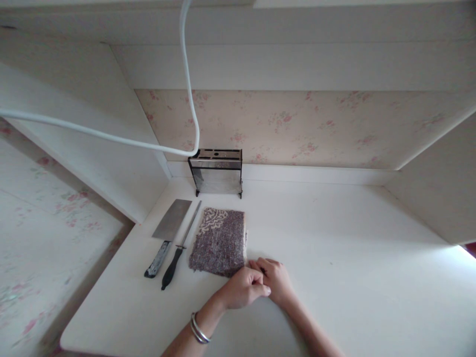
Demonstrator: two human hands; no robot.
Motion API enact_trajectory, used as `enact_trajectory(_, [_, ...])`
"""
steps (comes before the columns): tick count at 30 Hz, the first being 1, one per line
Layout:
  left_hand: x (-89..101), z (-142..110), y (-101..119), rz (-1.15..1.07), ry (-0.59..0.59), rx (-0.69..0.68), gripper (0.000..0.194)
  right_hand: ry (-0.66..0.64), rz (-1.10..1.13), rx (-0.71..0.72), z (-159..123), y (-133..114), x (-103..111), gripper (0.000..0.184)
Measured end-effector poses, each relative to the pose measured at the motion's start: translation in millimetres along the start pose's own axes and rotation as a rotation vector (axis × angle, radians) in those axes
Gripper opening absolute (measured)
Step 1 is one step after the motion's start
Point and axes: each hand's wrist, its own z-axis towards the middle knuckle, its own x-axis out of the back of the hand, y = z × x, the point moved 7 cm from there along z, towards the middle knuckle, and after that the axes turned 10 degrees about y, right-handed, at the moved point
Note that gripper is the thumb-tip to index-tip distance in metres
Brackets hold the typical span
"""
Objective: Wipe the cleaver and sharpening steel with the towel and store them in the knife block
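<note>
My left hand [243, 288], with silver bangles at the wrist, is loosely closed, its thumb reaching toward the other hand. Touching it is my right hand [275, 278], fingers curled inward. No object shows in either hand, though the insides of the fingers are hidden. Both are beside the lower right corner of a folded purple-grey cloth [219, 243] with a cream pattern. Left of the cloth lies a sharpening steel [182, 243] with a black handle. Farther left is a cleaver [173, 220], its worn handle pointing toward me.
At the back of the white table [316, 233] stands a metal knife block [217, 173] with black slots. A white cable [148, 145] hangs in front of it. White panels enclose the left, right and top, with floral wallpaper [286, 129] behind.
</note>
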Motion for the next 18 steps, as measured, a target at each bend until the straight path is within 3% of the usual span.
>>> enact_trajectory(18, [-0.6, -2.2, -0.1, -0.007, 0.016, 0.027, 0.035, 0.021, 0.156, -0.094, -1.1, 1.6, 3.9, 0.044])
